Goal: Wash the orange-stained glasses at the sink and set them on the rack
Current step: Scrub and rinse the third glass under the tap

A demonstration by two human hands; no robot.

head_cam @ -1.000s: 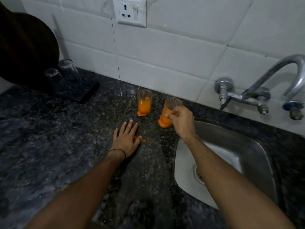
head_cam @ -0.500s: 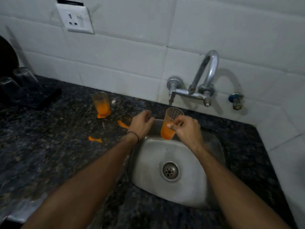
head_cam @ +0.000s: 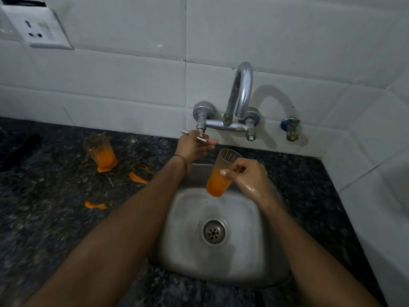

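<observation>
The right hand (head_cam: 250,180) holds a glass (head_cam: 218,180), with its thumb and fingers curled round the middle. The glass leans a little and has orange stuff in its bottom half. It hangs over the sink (head_cam: 188,218) and does not touch it. The left hand (head_cam: 192,147) is just up and to the left of the glass, and its fingers are curled round the tap handle (head_cam: 200,138). The spout (head_cam: 242,89) rises behind both hands. I can see no water coming out. Well off to the left of the left hand, a second glass (head_cam: 100,151) stands on the dark counter (head_cam: 44,218). It is orange inside too, and orange bits (head_cam: 137,178) lie between it and the left arm. I think the step now is turning the water on to wash the first glass. Next the left hand needs to twist the handle, and the right hand needs to bring the open top of the glass under the water. The rack does not show clearly here.
</observation>
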